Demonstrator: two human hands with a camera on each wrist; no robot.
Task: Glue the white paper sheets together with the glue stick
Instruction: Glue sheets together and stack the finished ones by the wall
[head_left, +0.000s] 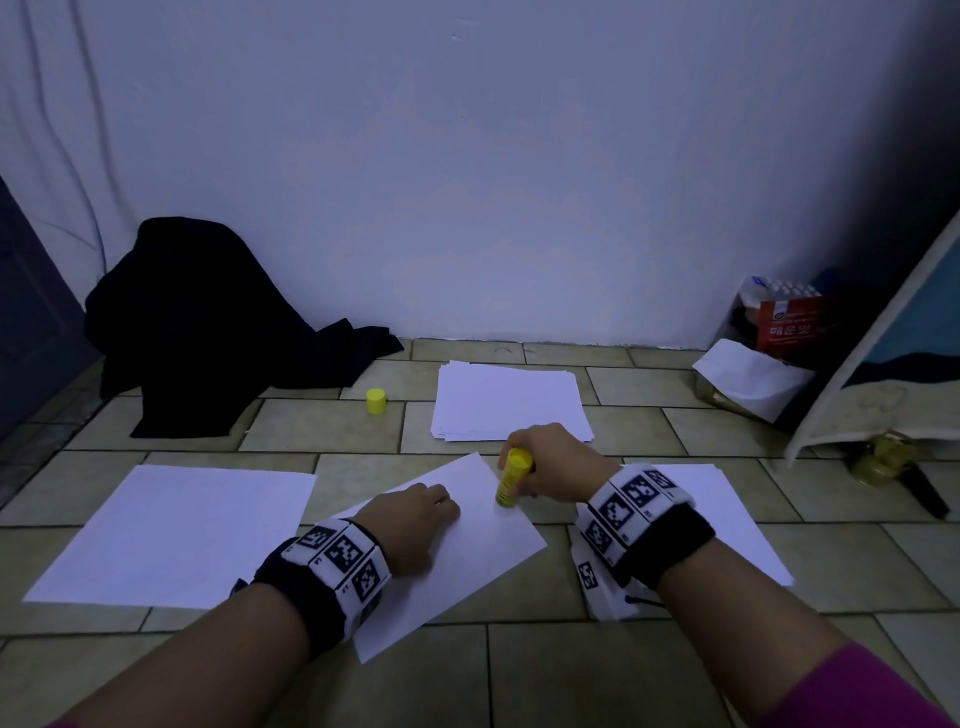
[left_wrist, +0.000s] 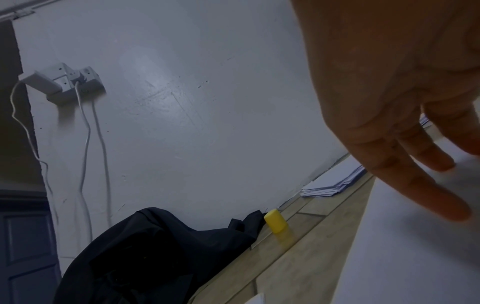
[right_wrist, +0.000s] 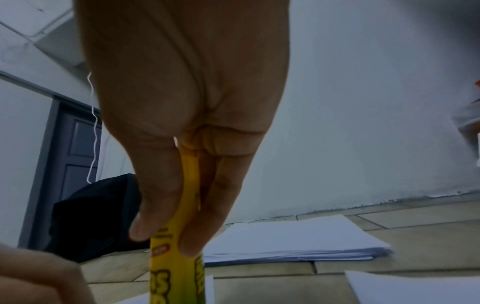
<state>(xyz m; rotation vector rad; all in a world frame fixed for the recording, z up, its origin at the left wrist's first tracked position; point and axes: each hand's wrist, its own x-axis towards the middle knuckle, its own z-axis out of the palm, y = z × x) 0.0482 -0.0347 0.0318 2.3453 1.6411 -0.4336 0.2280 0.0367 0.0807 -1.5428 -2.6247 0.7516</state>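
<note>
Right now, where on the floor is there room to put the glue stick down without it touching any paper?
Bare tiles lie between the yellow cap and the paper stack, also between the left sheet and the black cloth. More lie nearest you, below the middle sheet. It is crowded around the hands, and by the bag on the right.

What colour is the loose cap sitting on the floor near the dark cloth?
Yellow. The cap shows best in the head view.
</note>
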